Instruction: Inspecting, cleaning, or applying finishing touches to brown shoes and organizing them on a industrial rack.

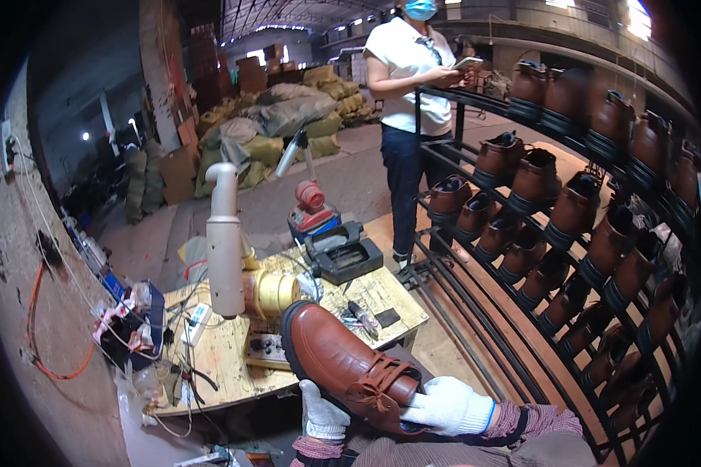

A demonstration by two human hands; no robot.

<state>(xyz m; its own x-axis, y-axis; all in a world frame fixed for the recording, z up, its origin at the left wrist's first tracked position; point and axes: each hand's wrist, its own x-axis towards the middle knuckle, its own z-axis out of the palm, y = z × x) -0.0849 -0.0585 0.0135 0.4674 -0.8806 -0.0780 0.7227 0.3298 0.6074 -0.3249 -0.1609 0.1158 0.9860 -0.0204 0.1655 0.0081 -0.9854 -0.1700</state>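
gripping a brown leather shoe (341,364) just in front of the wooden workbench (382,300), the left hand (322,414) clasped its sole; the right hand (449,405) closed over its laces.

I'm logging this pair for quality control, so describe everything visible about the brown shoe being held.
The brown shoe looks like smooth, glossy leather with a rounded toe, a dark sole edge and brown laces tied over the instep. It lies tilted, toe pointing up and away toward the wooden workbench, heel toward the person. The left hand, in a white glove, supports it from below near the sole; the right hand, also gloved, presses against the heel end by the laces. No damage shows.
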